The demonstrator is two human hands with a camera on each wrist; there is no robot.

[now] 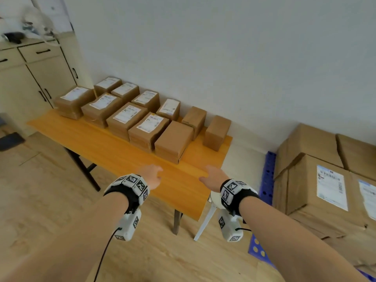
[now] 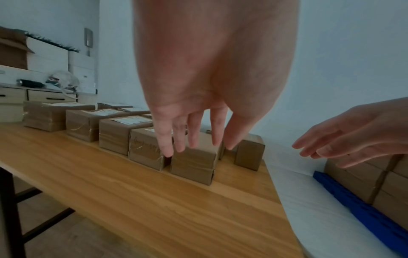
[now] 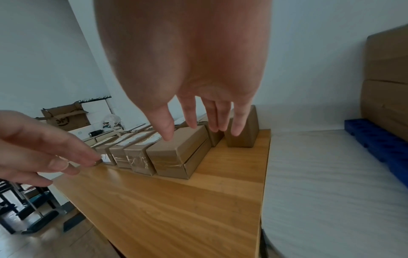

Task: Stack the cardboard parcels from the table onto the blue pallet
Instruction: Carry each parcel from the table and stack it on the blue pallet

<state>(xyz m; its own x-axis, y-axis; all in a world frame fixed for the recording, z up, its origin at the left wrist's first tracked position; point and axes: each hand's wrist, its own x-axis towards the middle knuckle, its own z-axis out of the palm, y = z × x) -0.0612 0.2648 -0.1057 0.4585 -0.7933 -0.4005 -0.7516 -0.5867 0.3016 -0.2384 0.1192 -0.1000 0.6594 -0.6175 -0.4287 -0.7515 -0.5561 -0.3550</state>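
Several brown cardboard parcels stand in rows along the far side of the orange wooden table (image 1: 114, 147); most carry white labels. The nearest plain parcel (image 1: 173, 141) (image 2: 194, 160) (image 3: 178, 153) sits at the right end of the front row, and a small plain parcel (image 1: 216, 132) stands alone by the table's right edge. My left hand (image 1: 151, 176) (image 2: 194, 139) and right hand (image 1: 213, 178) (image 3: 198, 125) hover over the table's near side, short of that parcel, fingers straight and empty. The blue pallet (image 1: 267, 178) (image 3: 379, 146) lies on the floor at the right, with large cardboard boxes (image 1: 317, 192) on it.
A beige cabinet (image 1: 34, 78) stands at the left behind the table, clutter on its top. A white stool (image 1: 207, 218) stands between the table's right end and the pallet. The wall runs right behind the parcels. Wooden floor lies to the left and in front.
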